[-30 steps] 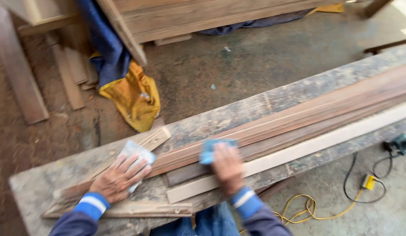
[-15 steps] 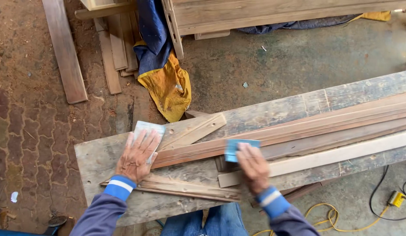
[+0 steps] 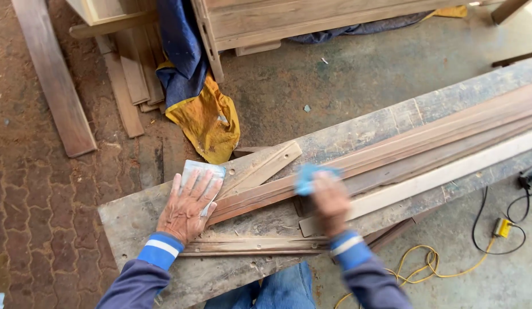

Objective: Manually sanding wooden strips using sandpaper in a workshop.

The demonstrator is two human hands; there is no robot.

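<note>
The left hand (image 3: pixel 188 209) has its fingers (image 3: pixel 203 186) spread flat on a pale sanding sheet (image 3: pixel 204 170), as half a second ago. The right hand (image 3: pixel 330 201), blurred, has pushed the blue sandpaper (image 3: pixel 308 177) toward 11 o'clock along the dark wood strip (image 3: pixel 403 151) on the surface (image 3: pixel 134 214); the sanding stroke goes on.

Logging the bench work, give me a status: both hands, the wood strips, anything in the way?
Left hand flat on pale sanding sheet. Right hand presses blue sanding sheet on long brown strip. Loose offcut between the hands.
</note>
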